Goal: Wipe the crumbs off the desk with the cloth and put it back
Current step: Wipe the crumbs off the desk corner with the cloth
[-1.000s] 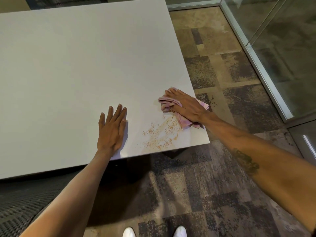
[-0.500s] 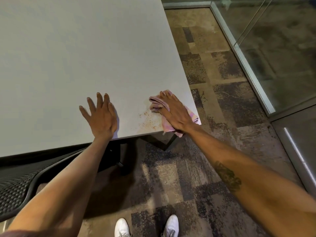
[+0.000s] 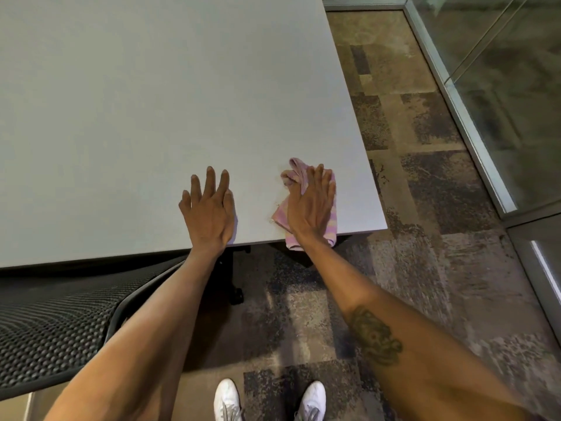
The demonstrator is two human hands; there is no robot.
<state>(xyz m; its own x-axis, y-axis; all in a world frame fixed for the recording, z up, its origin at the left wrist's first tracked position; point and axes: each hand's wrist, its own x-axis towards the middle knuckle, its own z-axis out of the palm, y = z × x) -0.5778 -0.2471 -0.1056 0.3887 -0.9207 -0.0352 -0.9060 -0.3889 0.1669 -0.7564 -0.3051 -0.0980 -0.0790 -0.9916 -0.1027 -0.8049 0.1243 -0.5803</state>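
My right hand (image 3: pixel 311 205) lies flat, fingers straight, pressing the pink cloth (image 3: pixel 329 221) onto the grey desk (image 3: pixel 151 101) near its front right corner — not gripping it, just palm-down on top. The cloth's near end hangs over the desk's front edge. My left hand (image 3: pixel 209 212) rests flat & empty on the desk just beside it, fingers spread. Below: mesh chair (image 3: pixel 54 323), patchy carpet (image 3: pixel 425 253), my white shoes (image 3: pixel 226 401).
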